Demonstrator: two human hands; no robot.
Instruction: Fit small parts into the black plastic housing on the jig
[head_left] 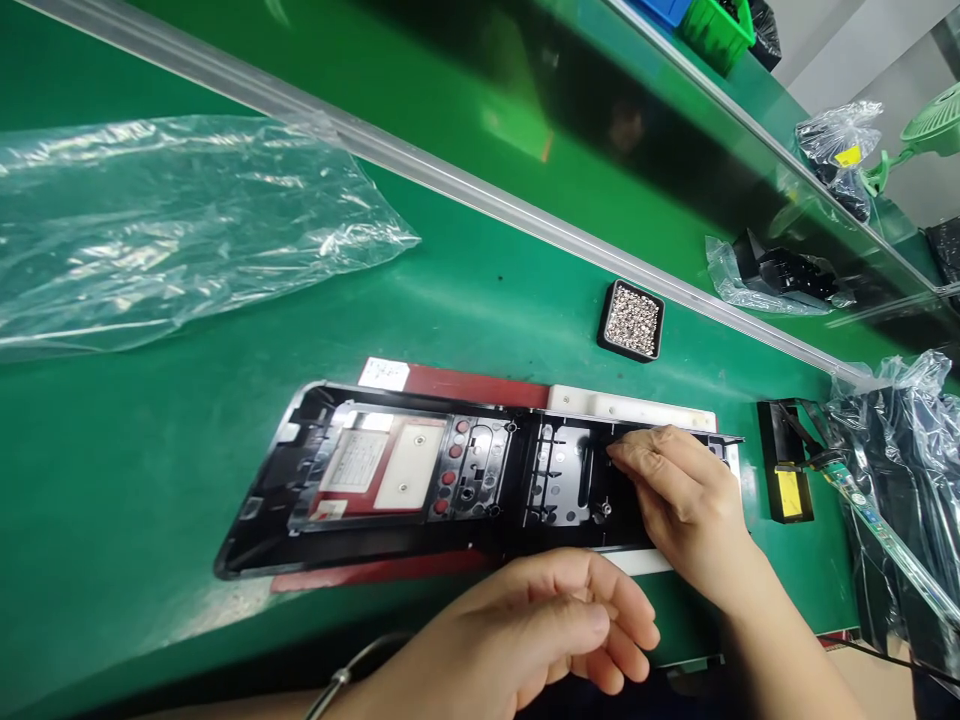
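A long black plastic housing (517, 540) lies open side up, with a rectangular window at its left end and ribs, posts and small holes inside. Beneath it is a dark red and white fixture (480, 385). My right hand (679, 490) reaches into the right part of the housing, thumb and fingertips pinched together; whatever they hold is hidden or too small to make out. One small metal piece (606, 510) stands on a post beside it. In front of the housing's near edge, my left hand (555, 625) is loosely cupped, fingers apart, with nothing visible in it.
A square black tray of small metal parts (634, 320) sits behind the housing. At right are a black box with a yellow label (787, 490), a clear-handled tool (885, 530) and bagged black parts (907, 440). A clear plastic bag (187, 220) covers the back left.
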